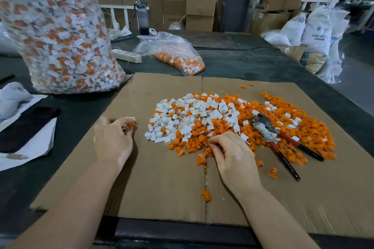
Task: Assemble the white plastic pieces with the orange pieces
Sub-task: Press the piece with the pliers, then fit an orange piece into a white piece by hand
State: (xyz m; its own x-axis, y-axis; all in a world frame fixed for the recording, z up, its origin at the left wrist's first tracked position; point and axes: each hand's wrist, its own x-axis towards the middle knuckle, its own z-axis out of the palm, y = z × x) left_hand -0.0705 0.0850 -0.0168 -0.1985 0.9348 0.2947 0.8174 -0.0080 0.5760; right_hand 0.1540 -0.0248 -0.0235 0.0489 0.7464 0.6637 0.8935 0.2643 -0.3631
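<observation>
On a flat sheet of brown corrugated cardboard (162, 168), small white plastic pieces (182, 115) and knobbly orange pieces (283, 127) lie heaped at the far right. The left hand (113, 139) curls its fingers around what looks like a joined white-and-orange piece (130, 122), left of the heap. The right hand (232, 153) pinches orange pieces at the heap's near edge. Red-handled metal pliers (279, 139) rest on the heap.

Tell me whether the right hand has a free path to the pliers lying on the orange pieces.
Probably yes. The pliers lie uncovered on top of the pile, just right of the right hand, with nothing between them. That hand, though, is already pinching orange pieces, so it would likely need to drop those first.
</observation>
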